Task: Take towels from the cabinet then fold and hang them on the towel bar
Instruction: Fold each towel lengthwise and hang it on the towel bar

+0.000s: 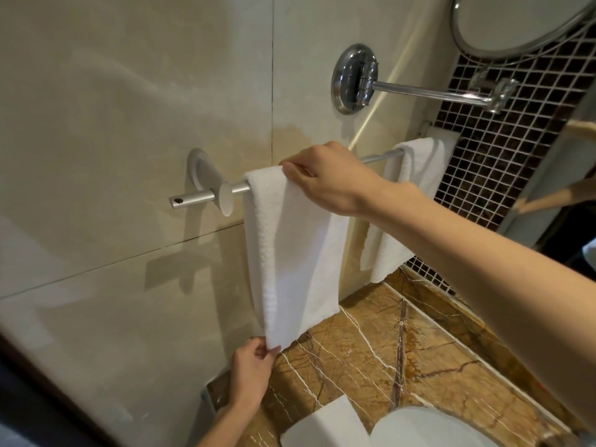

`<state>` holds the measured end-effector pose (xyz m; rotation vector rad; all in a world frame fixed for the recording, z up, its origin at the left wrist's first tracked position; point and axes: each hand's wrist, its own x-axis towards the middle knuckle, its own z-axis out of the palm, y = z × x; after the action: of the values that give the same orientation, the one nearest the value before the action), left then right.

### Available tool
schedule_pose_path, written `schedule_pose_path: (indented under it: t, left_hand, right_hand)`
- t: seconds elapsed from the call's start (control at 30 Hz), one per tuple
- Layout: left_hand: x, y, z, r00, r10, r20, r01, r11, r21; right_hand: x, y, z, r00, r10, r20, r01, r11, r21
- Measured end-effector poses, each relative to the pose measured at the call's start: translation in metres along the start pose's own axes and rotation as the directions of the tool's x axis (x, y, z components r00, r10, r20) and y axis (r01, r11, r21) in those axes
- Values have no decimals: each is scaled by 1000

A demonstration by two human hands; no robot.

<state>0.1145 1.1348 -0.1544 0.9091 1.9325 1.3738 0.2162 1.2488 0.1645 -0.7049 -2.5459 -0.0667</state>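
A folded white towel point(290, 253) hangs over the silver towel bar point(206, 196) on the beige wall. My right hand point(329, 179) grips the towel's top fold where it lies over the bar. My left hand point(253, 369) pinches the towel's lower left corner just above the counter. A second white towel point(409, 201) hangs further right on the same bar, partly hidden behind my right forearm.
A brown veined marble counter point(371, 356) lies below the towels. A folded white cloth point(325, 424) and a white basin rim point(429, 427) sit at the bottom. A chrome mirror arm point(425, 91) juts from the wall above the bar, with a round mirror point(516, 21) at top right.
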Motion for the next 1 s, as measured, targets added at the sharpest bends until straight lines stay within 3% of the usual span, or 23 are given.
schedule_pose_path:
  t: [0.33, 0.87, 1.0]
  left_hand:
    - [13, 20, 33, 999, 30, -18, -29, 999, 26]
    - [32, 48, 87, 996, 85, 38, -89, 986, 140]
    - [31, 52, 87, 985, 165, 46, -171, 971, 170]
  right_hand:
    - [-1, 47, -6, 993, 121, -5, -121, 992, -42]
    - [-8, 118, -18, 992, 124, 16, -124, 991, -45]
    - [-9, 118, -18, 994, 110, 3, -110, 993, -31]
